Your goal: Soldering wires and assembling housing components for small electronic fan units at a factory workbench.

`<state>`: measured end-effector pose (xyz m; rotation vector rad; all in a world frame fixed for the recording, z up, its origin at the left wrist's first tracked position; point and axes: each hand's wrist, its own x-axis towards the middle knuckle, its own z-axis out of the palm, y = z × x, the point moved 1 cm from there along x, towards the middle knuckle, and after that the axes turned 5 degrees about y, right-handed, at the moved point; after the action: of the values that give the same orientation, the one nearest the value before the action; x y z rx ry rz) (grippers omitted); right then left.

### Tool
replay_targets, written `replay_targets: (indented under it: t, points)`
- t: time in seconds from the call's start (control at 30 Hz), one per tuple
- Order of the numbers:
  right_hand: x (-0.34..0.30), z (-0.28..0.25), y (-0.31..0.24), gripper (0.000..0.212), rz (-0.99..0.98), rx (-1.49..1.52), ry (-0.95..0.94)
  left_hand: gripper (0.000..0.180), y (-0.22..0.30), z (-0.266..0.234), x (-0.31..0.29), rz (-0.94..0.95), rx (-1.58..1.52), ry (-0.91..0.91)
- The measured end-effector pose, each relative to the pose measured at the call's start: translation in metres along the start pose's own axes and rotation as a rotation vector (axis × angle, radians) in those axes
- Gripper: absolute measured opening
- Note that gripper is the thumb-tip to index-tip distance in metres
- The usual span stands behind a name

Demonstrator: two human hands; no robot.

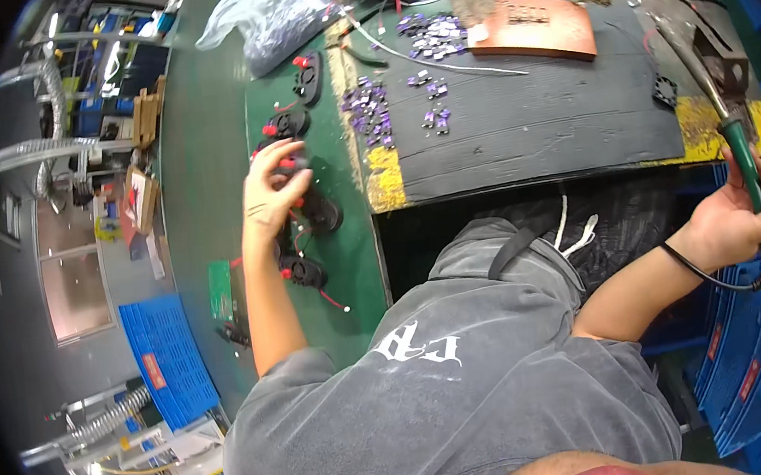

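Note:
My left hand (274, 191) is over the green bench top on the left. Its thumb and fingers curl round a small black part with a red piece, which they half hide. Several like it lie in a line there, among them a rounded black casing (322, 214) below my thumb and another with a red-and-white lead (303, 271). At the far right my right hand (735, 209) is closed round the green handle of a soldering iron (740, 158). The iron's metal shaft points up and away, towards a dark metal stand (722, 62).
Small purple-and-white components (370, 113) are heaped on the black board (527, 129). Behind them lie a copper-coloured block (535, 31), a clear plastic bag (279, 21) and a white cable. A small black fan (664, 91) sits at right. Blue crates (738, 376) stand beside my right arm.

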<state>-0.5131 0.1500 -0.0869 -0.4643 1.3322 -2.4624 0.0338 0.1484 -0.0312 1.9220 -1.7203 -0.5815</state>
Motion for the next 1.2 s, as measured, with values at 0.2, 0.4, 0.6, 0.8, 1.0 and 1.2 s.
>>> replay_targets:
  t: [0.2,0.4,0.6,0.8,1.0,1.2]
  points:
    - [-0.012,0.008,-0.007,0.042,-0.012,0.052,0.040,0.050,0.017,0.009,0.016,-0.125,-1.112,0.184]
    - [-0.016,0.016,-0.011,0.036,0.030,0.083,0.053,0.049,0.096,0.087,0.034,-0.285,-1.676,-0.203]
    - [-0.017,0.011,-0.017,0.036,0.010,0.101,0.070,0.044,0.172,0.191,0.060,-0.383,-1.620,-0.392]
    - [-0.013,0.005,-0.013,0.037,-0.007,0.109,0.087,0.036,0.214,0.252,0.094,-0.276,-1.587,-0.351]
    - [-0.010,0.003,-0.011,0.042,-0.027,0.094,0.060,0.033,0.213,0.258,0.092,-0.177,-1.433,-0.354]
    - [-0.008,0.002,-0.006,0.042,0.004,0.076,0.027,0.065,0.208,0.258,0.088,-0.046,-1.173,-0.221]
